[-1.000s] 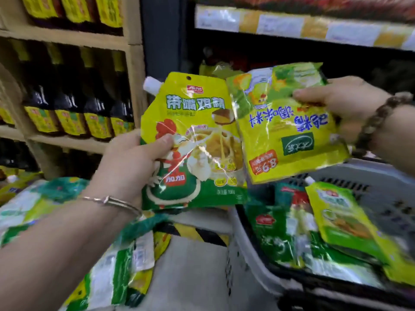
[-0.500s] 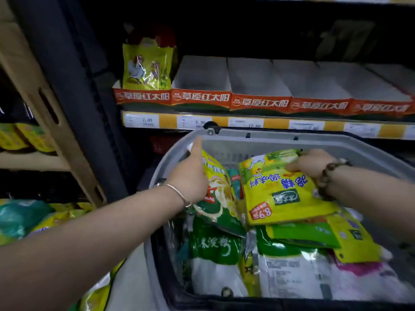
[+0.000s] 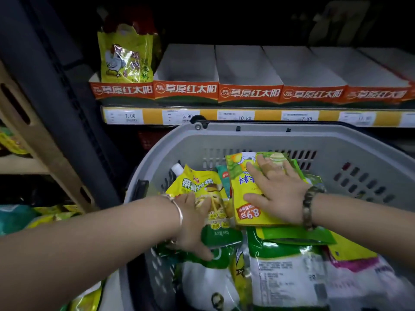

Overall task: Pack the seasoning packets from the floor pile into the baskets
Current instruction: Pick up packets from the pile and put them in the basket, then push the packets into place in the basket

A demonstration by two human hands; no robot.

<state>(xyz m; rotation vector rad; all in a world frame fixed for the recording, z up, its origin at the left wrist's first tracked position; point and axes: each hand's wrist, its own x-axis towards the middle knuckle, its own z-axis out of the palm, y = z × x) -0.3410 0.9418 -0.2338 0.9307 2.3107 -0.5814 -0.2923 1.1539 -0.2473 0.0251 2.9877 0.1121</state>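
A person leans over a grey plastic shopping basket (image 3: 292, 128) heaped with packets. The left hand (image 3: 193, 223) lies flat, fingers straight, pressing a yellow spouted pouch with a green base (image 3: 197, 185) down near the basket's far left corner. The right hand (image 3: 276, 189), fingers spread wide, presses a flat yellow-and-green foil packet with a red price badge (image 3: 238, 187) just beside the pouch, towards the far edge. Both packets rest on the heap, so this looks like the placing step. The next move likely calls for lifting both hands clear and reaching for the floor pile of packets (image 3: 54, 214) beyond the basket's left edge.
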